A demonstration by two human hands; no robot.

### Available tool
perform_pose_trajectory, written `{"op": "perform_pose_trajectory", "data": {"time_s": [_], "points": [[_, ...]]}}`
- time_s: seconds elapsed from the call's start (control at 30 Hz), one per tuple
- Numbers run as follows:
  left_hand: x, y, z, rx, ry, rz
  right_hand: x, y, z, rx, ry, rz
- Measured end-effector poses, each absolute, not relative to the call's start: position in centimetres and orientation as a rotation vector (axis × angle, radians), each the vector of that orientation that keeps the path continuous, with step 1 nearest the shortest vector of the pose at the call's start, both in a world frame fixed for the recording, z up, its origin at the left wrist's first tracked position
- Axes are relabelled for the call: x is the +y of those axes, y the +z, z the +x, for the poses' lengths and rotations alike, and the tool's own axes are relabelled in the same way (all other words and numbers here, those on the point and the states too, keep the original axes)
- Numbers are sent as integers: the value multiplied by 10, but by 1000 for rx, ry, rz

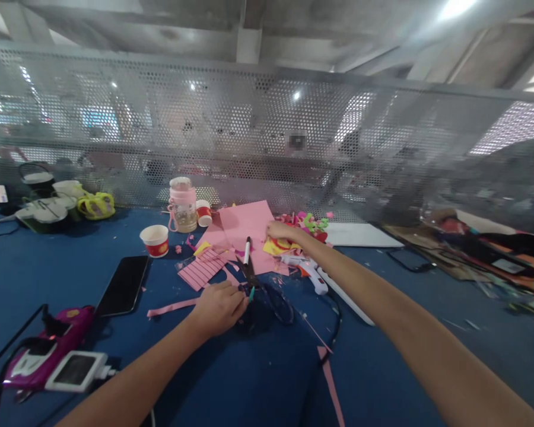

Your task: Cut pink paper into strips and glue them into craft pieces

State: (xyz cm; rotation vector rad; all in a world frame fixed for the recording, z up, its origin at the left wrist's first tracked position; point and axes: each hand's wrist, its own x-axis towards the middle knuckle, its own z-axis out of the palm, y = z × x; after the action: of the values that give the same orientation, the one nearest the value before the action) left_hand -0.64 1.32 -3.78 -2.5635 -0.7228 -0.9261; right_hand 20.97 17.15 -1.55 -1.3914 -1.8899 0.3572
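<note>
My left hand (220, 307) is closed at the middle of the blue table, and a small teal piece (251, 294) sticks out at its fingertips. Right beside it lie dark-handled scissors (276, 301), blades pointing away from me. My right hand (281, 230) reaches far forward, its fingers curled down at yellow pieces (276, 246) on the pink paper (249, 222). What those fingers hold, if anything, is hidden. Between the hands rests a black-and-white marker (247, 252). Under my right forearm is a white glue gun (310, 274). A lined pink sheet (202, 268) lies beyond my left hand.
A black phone (123, 286), a purple power strip (56, 344) and a white plugged-in device (76, 371) are at left. A paper cup (155, 241) and pink bottle (182, 207) stand farther back. A perforated metal screen (231, 118) borders the table. Green foam scraps (312, 223) lie behind my right forearm.
</note>
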Motion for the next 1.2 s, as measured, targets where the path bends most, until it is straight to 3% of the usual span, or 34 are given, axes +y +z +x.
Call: {"op": "perform_pose_trajectory", "data": {"time_s": [0.33,0.53,0.9,1.2], "points": [[15,-41,-8,-798,-956,-2516,137,22,209,-1786,409,-1357],[11,-39,-5,-1165,-1264,-2425,82,29,196,-1560,520,-1066],[6,-39,-4,-1285,-1589,-2342,31,-11,189,-941,987,-724],[16,-37,-8,-1128,-1547,-2427,17,-31,181,-863,1100,-738]]}}
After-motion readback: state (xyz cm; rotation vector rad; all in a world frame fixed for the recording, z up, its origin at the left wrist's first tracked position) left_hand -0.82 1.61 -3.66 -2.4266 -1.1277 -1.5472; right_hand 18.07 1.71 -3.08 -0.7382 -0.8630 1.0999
